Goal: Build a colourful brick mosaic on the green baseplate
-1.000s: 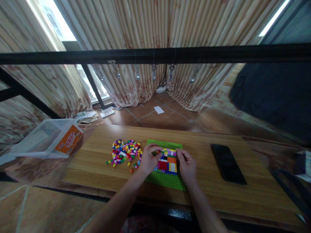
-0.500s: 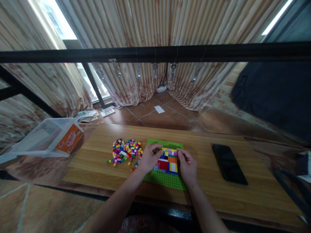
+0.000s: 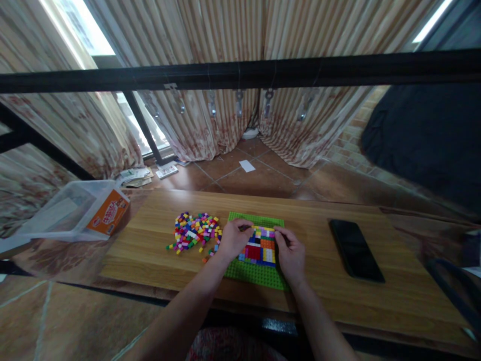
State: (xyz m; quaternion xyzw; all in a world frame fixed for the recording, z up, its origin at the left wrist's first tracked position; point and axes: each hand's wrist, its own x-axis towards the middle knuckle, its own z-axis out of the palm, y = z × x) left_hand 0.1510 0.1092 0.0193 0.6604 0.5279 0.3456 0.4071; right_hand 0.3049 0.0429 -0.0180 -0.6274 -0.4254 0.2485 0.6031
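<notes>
A green studded baseplate (image 3: 255, 279) lies on the wooden table and carries a patchwork of toy bricks (image 3: 254, 252) in red, blue, white, orange and other colours. A yellow row of bricks (image 3: 263, 228) runs along the patchwork's far edge. My left hand (image 3: 233, 239) is closed over the left side, its thumb and forefinger pinched at the row's left end. At the right end, the fingertips of my right hand (image 3: 291, 253) are pressed together against the bricks. Whatever is between the fingers of either hand is too small to make out.
Loose toy bricks (image 3: 195, 231) form a pile left of the baseplate. On the right of the wooden table (image 3: 315, 296) lies a black phone (image 3: 356, 250). A clear plastic bin (image 3: 56, 213) with an orange label stands beyond the left end. A black rail (image 3: 225, 75) crosses ahead.
The head view has shifted slightly. Both hands stay at the far edge of the brick patchwork, with only a slight shift of the left fingers.
</notes>
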